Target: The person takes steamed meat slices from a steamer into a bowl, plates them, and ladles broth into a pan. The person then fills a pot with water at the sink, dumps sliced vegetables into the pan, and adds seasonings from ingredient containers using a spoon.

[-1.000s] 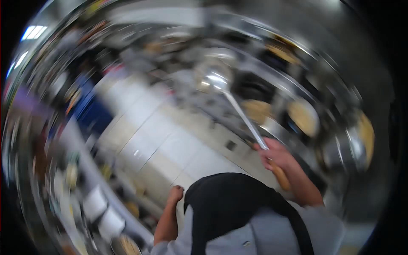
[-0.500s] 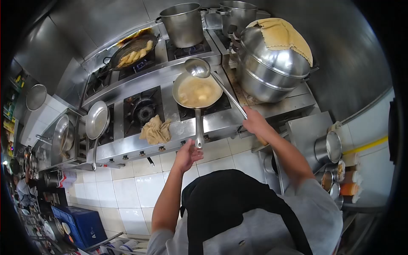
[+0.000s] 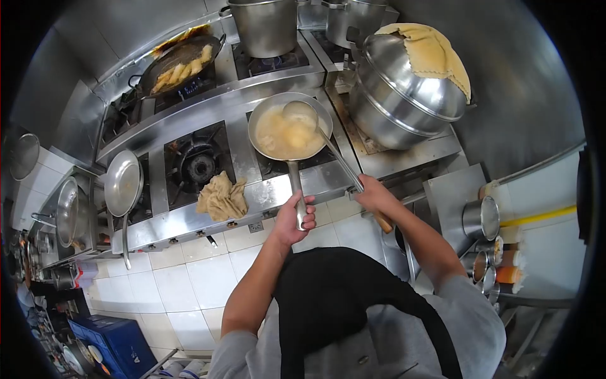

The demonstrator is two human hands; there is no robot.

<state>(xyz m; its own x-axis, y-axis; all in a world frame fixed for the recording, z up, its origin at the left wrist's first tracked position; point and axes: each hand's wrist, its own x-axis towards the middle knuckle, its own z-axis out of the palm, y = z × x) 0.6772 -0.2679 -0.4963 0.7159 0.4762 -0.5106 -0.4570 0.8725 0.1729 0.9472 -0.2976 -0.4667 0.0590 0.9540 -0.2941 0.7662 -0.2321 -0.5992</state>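
My left hand [image 3: 294,218] is closed round the metal handle of a frying pan [image 3: 291,104] on the front burner. Cloudy, pale broth with lighter lumps fills the pan. My right hand [image 3: 375,197] grips a long-handled ladle [image 3: 341,158], whose wooden end sticks out below my fist. The ladle's bowl dips into the broth near the pan's far side. A crumpled tan cloth [image 3: 222,197] lies on the stove's front edge, left of the pan.
A large lidded steamer pot [image 3: 404,95] with a yellow cloth on top stands at right. Behind are a stockpot [image 3: 265,28] and a wok [image 3: 180,63] with golden rolls. Another frying pan [image 3: 124,183] sits at left, its handle overhanging the stove edge.
My left hand has moved up and taken hold of the frying pan's handle. The ladle has come down from above the pan's rim into the broth. The view has shifted slightly.
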